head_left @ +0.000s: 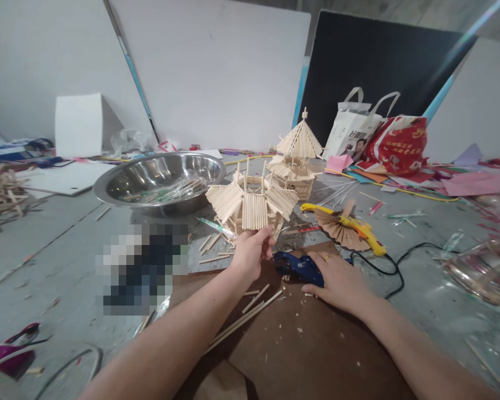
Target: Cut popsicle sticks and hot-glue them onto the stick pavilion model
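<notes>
A small pavilion model (255,210) made of pale wooden sticks stands in front of me, its slatted roof panels sloping outward and several upright sticks rising from its top. My left hand (252,253) is at the lower edge of the front roof panel, thumb and fingers pinched together. Whatever sits between those fingertips is hidden. My right hand (337,278) is closed over the handle of a dark blue hand cutter (298,268), which lies low over a brown board (316,344). Loose wooden sticks (254,314) and small chips are scattered on that board.
Behind stands another stick pavilion (299,139) with a pointed roof. A steel basin (158,208) holds packaged sticks at left. To the right are a yellow glue gun (375,243), a pleated brown fan (337,230), a black cable (398,269) and bags (400,144).
</notes>
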{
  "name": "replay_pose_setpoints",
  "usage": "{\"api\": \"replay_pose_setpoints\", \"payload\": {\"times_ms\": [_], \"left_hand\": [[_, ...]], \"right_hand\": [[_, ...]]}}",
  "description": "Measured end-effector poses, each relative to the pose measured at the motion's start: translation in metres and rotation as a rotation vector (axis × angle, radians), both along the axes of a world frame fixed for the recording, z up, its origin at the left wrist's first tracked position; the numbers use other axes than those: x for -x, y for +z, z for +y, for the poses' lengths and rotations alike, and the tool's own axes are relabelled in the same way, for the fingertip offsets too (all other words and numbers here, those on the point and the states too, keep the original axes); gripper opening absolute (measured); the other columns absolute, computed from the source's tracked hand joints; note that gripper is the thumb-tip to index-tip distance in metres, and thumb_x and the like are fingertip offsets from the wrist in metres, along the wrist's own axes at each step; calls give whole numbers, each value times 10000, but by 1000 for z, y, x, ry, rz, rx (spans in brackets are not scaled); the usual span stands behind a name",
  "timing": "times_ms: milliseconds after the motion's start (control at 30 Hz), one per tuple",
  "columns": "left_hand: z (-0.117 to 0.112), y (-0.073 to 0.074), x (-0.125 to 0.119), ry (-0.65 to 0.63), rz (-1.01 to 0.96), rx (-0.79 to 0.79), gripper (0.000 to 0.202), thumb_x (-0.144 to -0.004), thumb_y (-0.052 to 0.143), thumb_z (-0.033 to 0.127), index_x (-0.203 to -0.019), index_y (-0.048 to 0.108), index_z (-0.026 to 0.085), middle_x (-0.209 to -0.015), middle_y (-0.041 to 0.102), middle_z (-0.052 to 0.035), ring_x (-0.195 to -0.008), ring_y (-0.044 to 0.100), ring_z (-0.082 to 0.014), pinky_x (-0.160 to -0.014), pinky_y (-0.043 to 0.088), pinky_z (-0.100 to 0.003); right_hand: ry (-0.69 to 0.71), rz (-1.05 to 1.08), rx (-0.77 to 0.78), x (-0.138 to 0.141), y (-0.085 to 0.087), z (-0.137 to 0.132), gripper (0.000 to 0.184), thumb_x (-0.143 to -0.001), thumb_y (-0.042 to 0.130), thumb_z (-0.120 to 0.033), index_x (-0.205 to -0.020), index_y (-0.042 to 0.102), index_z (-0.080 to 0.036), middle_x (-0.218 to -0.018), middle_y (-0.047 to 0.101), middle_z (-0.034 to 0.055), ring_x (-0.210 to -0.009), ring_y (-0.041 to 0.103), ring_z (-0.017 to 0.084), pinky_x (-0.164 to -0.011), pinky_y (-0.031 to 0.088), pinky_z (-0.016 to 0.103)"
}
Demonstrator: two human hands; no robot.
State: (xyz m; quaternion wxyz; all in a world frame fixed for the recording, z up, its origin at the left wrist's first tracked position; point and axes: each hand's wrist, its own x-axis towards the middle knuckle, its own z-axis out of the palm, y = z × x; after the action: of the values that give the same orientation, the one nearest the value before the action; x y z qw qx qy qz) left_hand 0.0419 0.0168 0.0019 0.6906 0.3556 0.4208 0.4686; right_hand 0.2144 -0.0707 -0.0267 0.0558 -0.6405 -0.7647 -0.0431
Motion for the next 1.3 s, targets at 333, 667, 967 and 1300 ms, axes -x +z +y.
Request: {"api": "replay_pose_setpoints", "payload": {"times_ms": [333,667,967,1300], "left_hand": [[0,0,0,-7,-9,-4,209,-590,642,269,-582,477,141,-414,487,49,-285,364,-29,-301,243,-174],[1,-1,0,-6,4,-5,227,-581,652,289,-583,481,140,-414,489,48,-280,361,-28,-294,238,-172],[3,-2,2,-15,11,-6,244,-567,657,296,-574,472,137,-414,489,46,-284,367,-29,-296,241,-167],[7,-5,4,-69,-12,3,248,-546,671,299,-579,485,139,-412,487,50,-283,365,-29,-307,217,-168]], "right_hand": [[37,21,-27,-2,-2,0,605,-661,540,-518,-1125,470,-136,-974,573,138,-866,526,272,-724,380,371],[32,34,-8,-2,0,-1,592,-670,531,-516,-1128,467,-146,-985,569,134,-874,524,271,-730,375,369],[3,8,8,2,-4,1,678,-670,501,-554,-1167,455,-95,-1064,540,176,-995,468,303,-817,349,412],[-456,181,-117,-82,33,27,391,-800,363,-398,-1042,546,-151,-956,615,133,-886,562,253,-704,409,356]]}}
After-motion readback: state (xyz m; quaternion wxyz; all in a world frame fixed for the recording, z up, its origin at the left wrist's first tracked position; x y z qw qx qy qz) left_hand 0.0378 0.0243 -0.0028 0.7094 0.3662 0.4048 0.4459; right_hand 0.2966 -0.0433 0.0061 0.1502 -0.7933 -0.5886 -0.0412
